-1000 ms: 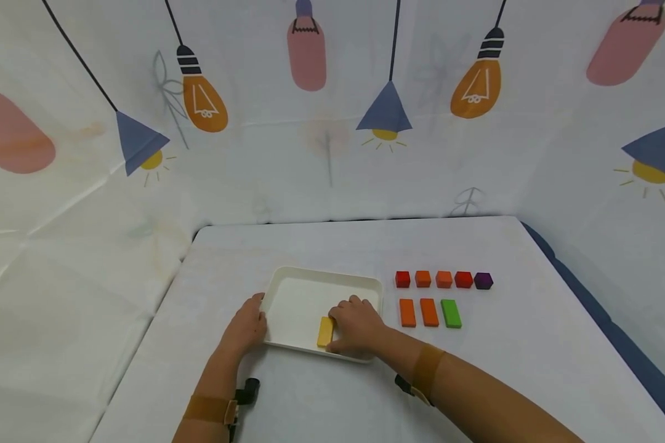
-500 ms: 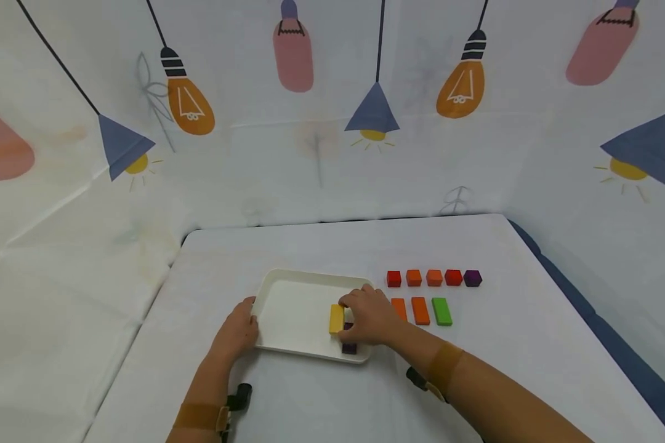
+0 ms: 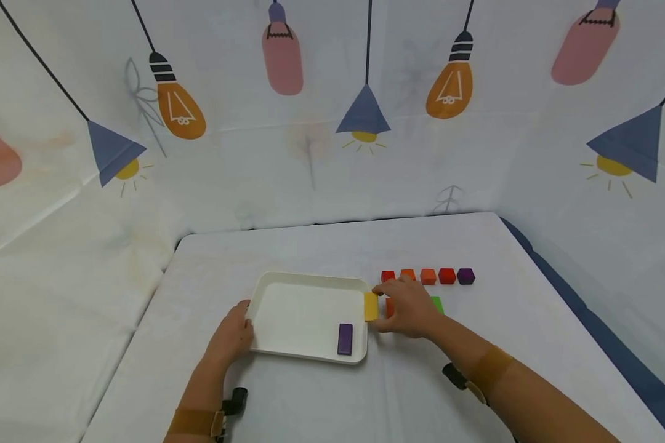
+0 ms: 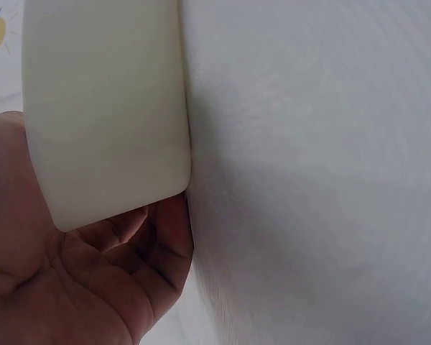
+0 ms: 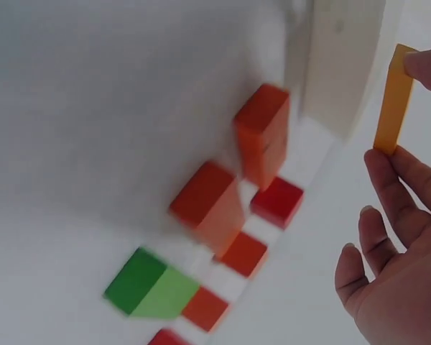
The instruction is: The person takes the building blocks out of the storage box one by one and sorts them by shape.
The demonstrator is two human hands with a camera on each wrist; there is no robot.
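Observation:
In the head view my right hand (image 3: 409, 307) pinches a yellow rectangular block (image 3: 370, 306) at the right rim of the white tray (image 3: 296, 317). Seen from the right wrist, the block (image 5: 394, 100) is held by its ends between thumb and fingertips, beside the tray wall (image 5: 343, 65). A purple rectangular block (image 3: 345, 339) lies inside the tray near its right front corner. At the tray's left end my left hand (image 3: 231, 332) grips the edge; the left wrist view has its fingers (image 4: 169, 248) curled against the tray's corner.
Right of the tray, a back row of red, orange and purple (image 3: 466, 276) small blocks stands on the white table (image 3: 510, 369). In front of it are orange blocks (image 5: 208, 205) and a green block (image 5: 151, 284), partly hidden by my right hand in the head view.
My right hand has carried the yellow block from inside the tray rightward to its right rim. The purple block in the tray has come into full view. My left hand stays at the tray.

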